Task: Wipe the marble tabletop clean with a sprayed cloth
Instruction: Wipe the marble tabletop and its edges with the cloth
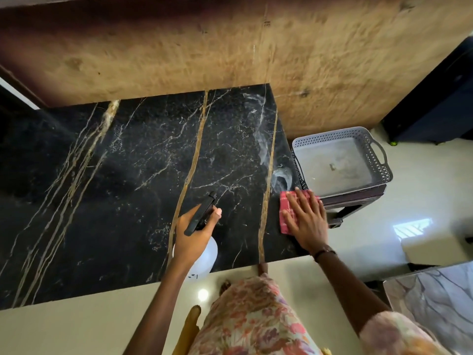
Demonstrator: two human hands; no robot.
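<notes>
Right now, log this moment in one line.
left hand: holds spray bottle | right hand: flat on red cloth | marble tabletop: smears near right edge

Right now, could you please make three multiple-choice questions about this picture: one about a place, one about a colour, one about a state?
1. Where does the grey basket stand?
A. Beside the tabletop's right edge
B. On the middle of the tabletop
C. Under the person's left arm

2. What colour is the cloth?
A. Blue
B. Red checked
C. Plain white

3. What is the left hand doing?
A. Lying flat and empty
B. Gripping the spray bottle
C. Holding the cloth

Key: 1 A, the basket sits off the marble tabletop, to its right. 2 B, red checks show under the right hand. 3 B, its fingers wrap the bottle's black sprayer head.
</notes>
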